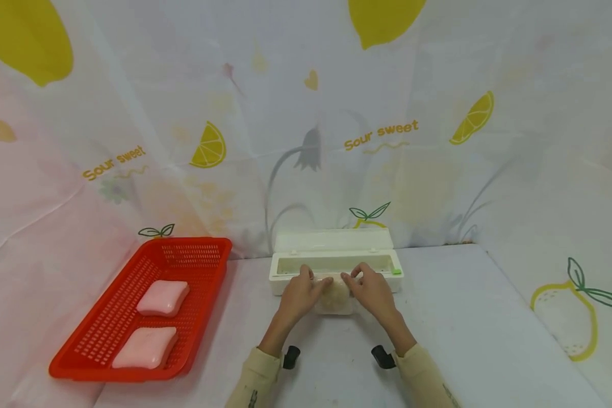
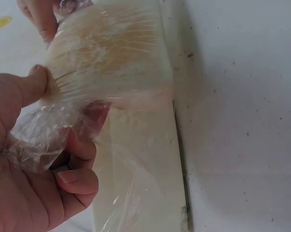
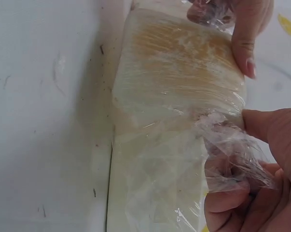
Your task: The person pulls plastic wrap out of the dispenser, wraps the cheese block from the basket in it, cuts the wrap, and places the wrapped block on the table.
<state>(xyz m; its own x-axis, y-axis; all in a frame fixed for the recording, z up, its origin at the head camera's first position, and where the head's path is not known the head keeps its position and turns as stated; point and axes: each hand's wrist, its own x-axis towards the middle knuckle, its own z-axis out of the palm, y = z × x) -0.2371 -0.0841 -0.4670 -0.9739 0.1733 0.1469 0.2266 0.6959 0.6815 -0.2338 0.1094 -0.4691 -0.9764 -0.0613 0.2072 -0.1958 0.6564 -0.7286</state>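
A pale, rounded block with a tan middle [image 1: 335, 299] is tightly wrapped in cling film [image 2: 39, 137]. It lies against the front of a long white film dispenser [image 1: 285, 286]. My left hand [image 1: 298, 293] pinches gathered film at the block's left end, its thumb on the block's edge. At the other end, my right hand [image 1: 372, 292] grips a crumpled bunch of film [image 3: 234, 147]. The block's underside looks faintly pink in the left wrist view; its kind is unclear. Film also stretches loosely over the dispenser's white front.
The dispenser's lid [image 1: 335, 241] stands raised at the back, near a small green piece [image 1: 396, 271] on its right end. At left, a red plastic basket [image 1: 122, 374] holds two glossy pink blocks [image 1: 163, 297]. A lemon-print cloth [image 1: 306, 187] hangs behind the white table surface [image 1: 464, 323].
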